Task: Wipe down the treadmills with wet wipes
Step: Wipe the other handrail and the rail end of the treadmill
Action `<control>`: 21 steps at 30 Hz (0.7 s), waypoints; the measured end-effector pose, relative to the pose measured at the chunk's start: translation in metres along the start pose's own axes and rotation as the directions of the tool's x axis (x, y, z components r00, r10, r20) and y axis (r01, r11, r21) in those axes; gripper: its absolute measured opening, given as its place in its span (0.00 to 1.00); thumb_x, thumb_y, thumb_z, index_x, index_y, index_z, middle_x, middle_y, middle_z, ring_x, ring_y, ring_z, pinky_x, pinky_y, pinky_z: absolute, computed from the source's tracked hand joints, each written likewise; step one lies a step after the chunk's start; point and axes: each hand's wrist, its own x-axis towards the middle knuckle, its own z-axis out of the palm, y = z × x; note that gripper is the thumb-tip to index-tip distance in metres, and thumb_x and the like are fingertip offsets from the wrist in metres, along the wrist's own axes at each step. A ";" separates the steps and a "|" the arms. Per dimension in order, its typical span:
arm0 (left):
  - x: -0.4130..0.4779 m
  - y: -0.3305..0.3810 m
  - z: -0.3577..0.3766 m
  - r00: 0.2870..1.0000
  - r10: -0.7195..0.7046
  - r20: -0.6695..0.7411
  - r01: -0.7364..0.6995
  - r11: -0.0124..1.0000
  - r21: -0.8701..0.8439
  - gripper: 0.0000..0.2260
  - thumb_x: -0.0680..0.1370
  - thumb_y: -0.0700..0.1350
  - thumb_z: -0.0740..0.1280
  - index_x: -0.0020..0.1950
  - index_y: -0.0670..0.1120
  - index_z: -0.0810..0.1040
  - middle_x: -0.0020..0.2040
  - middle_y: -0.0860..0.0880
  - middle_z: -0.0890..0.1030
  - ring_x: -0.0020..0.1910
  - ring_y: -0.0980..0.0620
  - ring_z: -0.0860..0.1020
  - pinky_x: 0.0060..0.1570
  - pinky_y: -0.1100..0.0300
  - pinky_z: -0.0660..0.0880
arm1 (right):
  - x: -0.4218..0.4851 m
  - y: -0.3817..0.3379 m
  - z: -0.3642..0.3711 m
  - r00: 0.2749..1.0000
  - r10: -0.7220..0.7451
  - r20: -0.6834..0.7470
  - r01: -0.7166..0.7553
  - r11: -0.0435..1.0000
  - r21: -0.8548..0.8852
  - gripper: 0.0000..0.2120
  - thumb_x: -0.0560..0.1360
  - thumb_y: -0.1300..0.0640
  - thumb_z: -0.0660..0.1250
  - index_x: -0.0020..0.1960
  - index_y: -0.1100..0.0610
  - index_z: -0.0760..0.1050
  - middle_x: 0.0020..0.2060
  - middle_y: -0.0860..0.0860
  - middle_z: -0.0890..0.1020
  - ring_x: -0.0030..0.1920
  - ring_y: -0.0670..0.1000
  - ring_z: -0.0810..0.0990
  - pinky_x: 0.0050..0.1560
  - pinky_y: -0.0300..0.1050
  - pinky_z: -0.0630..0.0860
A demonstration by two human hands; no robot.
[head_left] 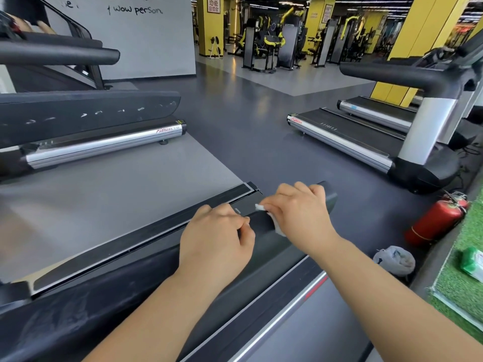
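Fingers (300, 188): on the near treadmill (117, 205), curled over its black handrail (330, 198). Left hand (217, 239) a little short of the handrail's end, apparently gripping bare padding; right hand (300, 215) at the handrail's end, clamped round a white wet wipe (261, 207) wrapped on the handrail. Judged mid-wipe of the handrail's end section; next, slide the wipe along the handrail under steady pressure, clearing the left hand from the unwiped stretch.
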 end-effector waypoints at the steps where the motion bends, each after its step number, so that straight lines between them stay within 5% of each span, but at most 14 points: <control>1: -0.001 0.000 0.000 1.000 0.000 0.007 0.000 1.000 0.004 0.09 0.68 0.47 0.65 0.34 0.54 0.85 0.34 0.58 0.80 0.29 0.55 0.66 0.28 0.66 0.62 | 0.002 0.006 0.000 1.000 0.003 0.010 -0.003 1.000 -0.022 0.12 0.71 0.52 0.62 0.34 0.43 0.81 0.27 0.45 0.73 0.27 0.53 0.70 0.41 0.45 0.55; 6: -0.004 0.001 -0.004 0.996 -0.070 0.057 0.073 0.996 -0.050 0.13 0.70 0.48 0.61 0.40 0.53 0.86 0.39 0.57 0.83 0.34 0.54 0.68 0.34 0.66 0.62 | -0.002 0.039 0.009 0.991 0.102 0.092 -0.092 0.990 -0.110 0.12 0.64 0.64 0.74 0.33 0.46 0.81 0.27 0.48 0.72 0.26 0.54 0.70 0.41 0.47 0.58; 9: -0.001 0.002 -0.004 0.997 -0.063 0.039 0.064 0.998 -0.010 0.13 0.70 0.48 0.61 0.36 0.54 0.85 0.36 0.57 0.81 0.31 0.53 0.70 0.30 0.65 0.64 | -0.009 0.037 0.002 0.977 0.209 -0.046 -0.207 0.977 0.043 0.10 0.74 0.56 0.65 0.40 0.47 0.83 0.30 0.48 0.74 0.29 0.55 0.72 0.43 0.44 0.56; 14: 0.011 0.017 -0.001 0.987 -0.048 0.153 0.040 0.998 0.056 0.17 0.72 0.49 0.56 0.39 0.50 0.85 0.37 0.53 0.80 0.36 0.49 0.75 0.29 0.59 0.69 | -0.026 -0.011 0.004 0.981 0.049 -0.186 -0.018 0.986 0.166 0.06 0.75 0.55 0.66 0.46 0.46 0.81 0.30 0.47 0.73 0.31 0.53 0.71 0.41 0.48 0.64; 19: 0.014 0.029 0.008 0.982 0.020 0.187 -0.038 0.995 0.096 0.15 0.72 0.47 0.58 0.36 0.49 0.84 0.35 0.55 0.78 0.33 0.51 0.74 0.26 0.65 0.64 | -0.038 0.016 0.013 0.957 0.054 -0.286 -0.002 0.984 0.177 0.05 0.80 0.54 0.60 0.50 0.45 0.73 0.30 0.47 0.74 0.32 0.51 0.69 0.42 0.47 0.63; 21: 0.017 0.036 0.004 0.977 -0.009 0.212 -0.031 0.983 0.182 0.18 0.77 0.47 0.53 0.43 0.51 0.83 0.42 0.56 0.78 0.41 0.51 0.74 0.31 0.64 0.65 | -0.040 0.036 0.015 0.956 0.064 -0.286 -0.026 0.991 0.135 0.07 0.82 0.53 0.57 0.50 0.45 0.73 0.30 0.47 0.74 0.33 0.51 0.68 0.42 0.47 0.61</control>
